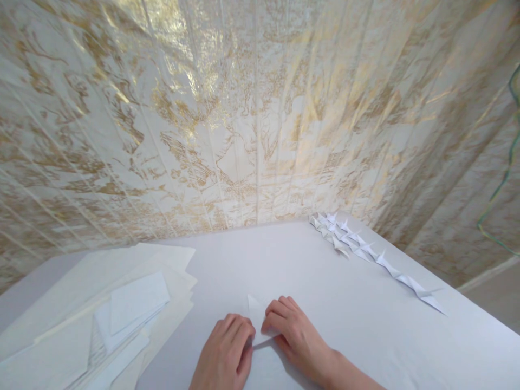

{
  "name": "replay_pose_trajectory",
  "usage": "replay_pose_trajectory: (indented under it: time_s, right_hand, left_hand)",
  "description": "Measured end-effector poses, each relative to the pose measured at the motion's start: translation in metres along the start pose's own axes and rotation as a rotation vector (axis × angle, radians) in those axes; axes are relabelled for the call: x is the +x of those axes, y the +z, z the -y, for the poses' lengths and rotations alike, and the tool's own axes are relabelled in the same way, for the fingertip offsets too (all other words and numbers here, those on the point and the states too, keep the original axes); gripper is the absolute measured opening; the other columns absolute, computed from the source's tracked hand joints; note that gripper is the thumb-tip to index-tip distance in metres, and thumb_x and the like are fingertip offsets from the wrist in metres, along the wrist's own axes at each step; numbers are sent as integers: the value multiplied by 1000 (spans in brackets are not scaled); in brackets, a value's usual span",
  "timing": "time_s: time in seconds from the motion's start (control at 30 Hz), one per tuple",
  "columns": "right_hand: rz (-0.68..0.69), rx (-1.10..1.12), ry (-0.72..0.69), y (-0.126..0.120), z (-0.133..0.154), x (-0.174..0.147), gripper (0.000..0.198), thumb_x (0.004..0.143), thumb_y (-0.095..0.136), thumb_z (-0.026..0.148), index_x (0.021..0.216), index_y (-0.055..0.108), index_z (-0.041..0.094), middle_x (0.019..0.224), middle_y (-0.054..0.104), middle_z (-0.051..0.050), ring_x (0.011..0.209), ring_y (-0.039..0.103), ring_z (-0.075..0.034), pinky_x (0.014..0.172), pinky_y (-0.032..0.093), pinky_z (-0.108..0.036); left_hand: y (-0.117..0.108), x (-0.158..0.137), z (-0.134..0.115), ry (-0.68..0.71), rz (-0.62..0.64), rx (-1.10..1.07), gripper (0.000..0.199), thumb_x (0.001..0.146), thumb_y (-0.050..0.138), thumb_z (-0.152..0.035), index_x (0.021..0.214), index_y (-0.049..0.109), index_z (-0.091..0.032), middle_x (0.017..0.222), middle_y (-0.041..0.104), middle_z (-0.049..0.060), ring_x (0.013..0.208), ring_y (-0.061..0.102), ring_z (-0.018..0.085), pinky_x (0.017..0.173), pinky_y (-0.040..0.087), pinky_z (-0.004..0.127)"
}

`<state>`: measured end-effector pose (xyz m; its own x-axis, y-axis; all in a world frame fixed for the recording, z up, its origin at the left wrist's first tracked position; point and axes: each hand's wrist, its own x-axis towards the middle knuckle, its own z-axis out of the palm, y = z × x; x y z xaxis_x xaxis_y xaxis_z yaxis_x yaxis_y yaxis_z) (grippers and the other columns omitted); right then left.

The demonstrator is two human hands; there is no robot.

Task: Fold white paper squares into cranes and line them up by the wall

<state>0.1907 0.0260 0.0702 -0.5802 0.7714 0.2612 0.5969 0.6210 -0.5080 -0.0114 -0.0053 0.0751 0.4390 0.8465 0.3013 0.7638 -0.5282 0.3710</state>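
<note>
A small folded piece of white paper [264,340] lies between my hands near the front of the white table [227,271]. One pointed tip of it rises beyond my fingers; much of the rest is covered by them. My left hand [227,346] is closed on the paper's left side, fingers curled and thumb pressed in. From the right, my right hand [294,333] pinches the other side, with its fingers bent over the paper.
Several folded paper cranes [353,244] stand in rows along the table's right edge. At the left lie large cream sheets [170,260] with smaller white paper pieces [140,300] on top. A gold-patterned curtain [244,135] hangs behind the table. A green cord [506,173] dangles at the far right.
</note>
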Motion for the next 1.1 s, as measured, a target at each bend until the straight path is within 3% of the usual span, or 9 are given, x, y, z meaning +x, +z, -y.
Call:
replay_pose_trajectory:
  time_s: [0.13,0.33,0.4,0.5,0.8,0.97,1.1]
  right_hand:
    - [84,75,-23,-17,1,-1,38,68,53,-4,94,65,21,99,64,-3,92,56,-20,87,37,-35]
    - [113,77,-19,-25,2,-2,20,74,66,6,87,67,21,100,65,-3,92,57,-20,86,39,-34]
    - [134,66,-7,-23,2,-2,22,74,70,11,93,67,21,100,65,-4,93,57,-21,85,40,-34]
    - [136,67,16,-21,1,-2,32,72,76,20,102,65,21,107,63,-5,96,56,-22,87,41,-35]
    - [127,80,40,-19,-2,-4,21,74,75,14,92,66,20,102,63,-4,95,54,-22,88,42,-35]
    - [100,120,58,-22,-1,-3,40,72,75,15,109,61,19,116,59,-7,105,52,-23,95,41,-36]
    - [100,118,30,-22,-4,-3,30,75,70,11,103,62,20,110,61,-5,102,53,-21,95,41,-34]
  left_hand:
    - [3,0,-2,-6,19,-75,29,75,60,-4,96,62,-24,107,67,2,99,59,22,86,49,35]
    - [2,0,0,32,9,-79,14,85,59,-9,82,62,-23,99,68,0,93,60,18,82,48,32]
    - [1,1,1,36,16,-67,11,83,64,-12,86,64,-23,99,68,0,94,60,19,82,49,33]
    - [1,1,0,47,49,-39,24,77,73,-18,98,65,-25,104,67,1,96,60,21,82,51,33]
    - [4,6,0,35,82,-22,9,85,64,-14,88,63,-22,98,67,1,92,61,20,80,51,34]
    - [7,4,5,138,8,-10,34,79,70,-15,111,61,-25,125,65,4,114,59,24,95,49,37]
    - [8,5,3,130,2,-26,14,85,63,-13,93,62,-24,110,70,0,104,63,19,89,51,33]
